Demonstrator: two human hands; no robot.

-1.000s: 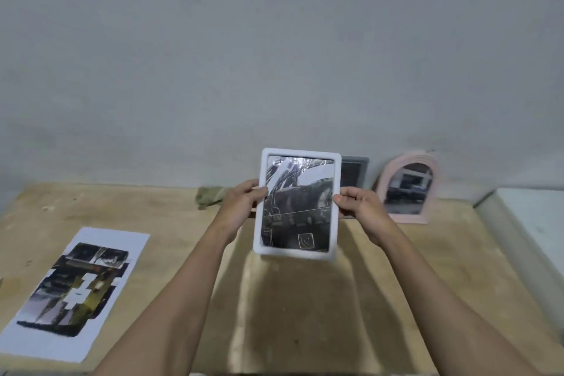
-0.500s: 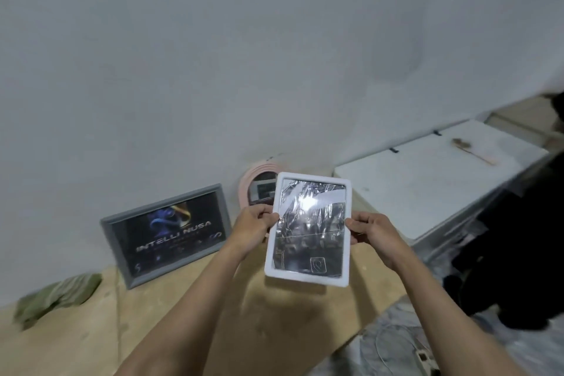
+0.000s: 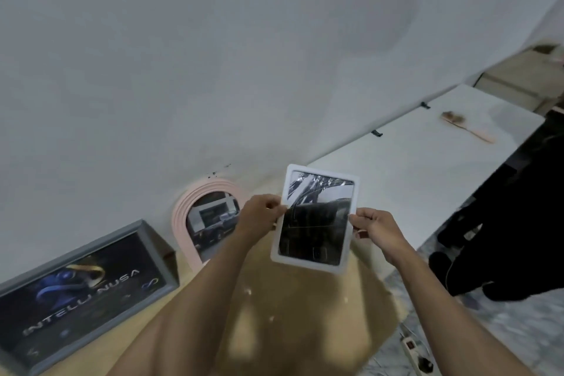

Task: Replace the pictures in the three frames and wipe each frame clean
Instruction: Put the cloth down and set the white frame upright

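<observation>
I hold a white rectangular frame upright above the wooden table, its glossy dark picture facing me. My left hand pinches its left edge and my right hand pinches its right edge. A pink arched frame with a street picture leans on the wall just left of my left hand. Further left a grey landscape frame with a dark blue "INTELLI NUSA" picture also leans against the wall.
A white counter runs along the wall to the right, with a pink-handled brush on it. A person in black stands at the right. A power strip lies on the marbled floor.
My view has swung right and tilted; the printed sheet and the green cloth have left the view. The white frame stays held in both hands and is now in front of the counter.
</observation>
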